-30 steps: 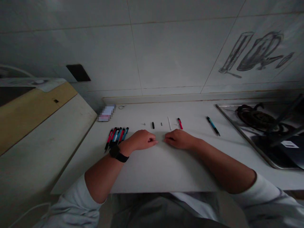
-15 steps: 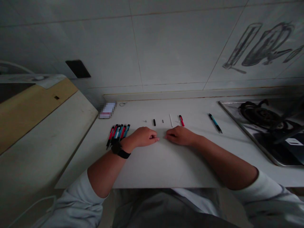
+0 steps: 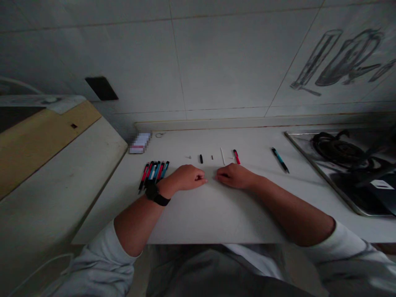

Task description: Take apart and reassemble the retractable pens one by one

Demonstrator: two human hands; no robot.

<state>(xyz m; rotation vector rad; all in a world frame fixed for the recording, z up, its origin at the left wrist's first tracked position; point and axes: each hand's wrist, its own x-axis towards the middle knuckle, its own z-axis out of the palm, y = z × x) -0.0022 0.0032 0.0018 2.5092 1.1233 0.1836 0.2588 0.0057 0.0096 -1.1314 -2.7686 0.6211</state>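
My left hand (image 3: 190, 177) rests on the white countertop with its fingers curled in, and nothing shows in it. Facing it across a small gap, my right hand (image 3: 233, 175) lies in a loose fist, also with nothing visible inside. Just beyond them is a row of pen parts: a tiny metallic piece (image 3: 189, 157), a black grip sleeve (image 3: 201, 159), a very small dark piece (image 3: 212, 157), a white refill (image 3: 222, 156) and a red pen barrel with a black end (image 3: 236, 156). Beside my left wrist lie several red, blue and black pens (image 3: 154, 171), partly covered by the wrist.
A blue and black pen (image 3: 280, 160) lies alone to the right, near the gas stove (image 3: 346, 161). At the back left sits a blurred white packet (image 3: 140, 143) beside a thin ring (image 3: 159, 135). A pale cabinet (image 3: 62, 173) bounds the left side; a tiled wall (image 3: 222, 62) stands behind.
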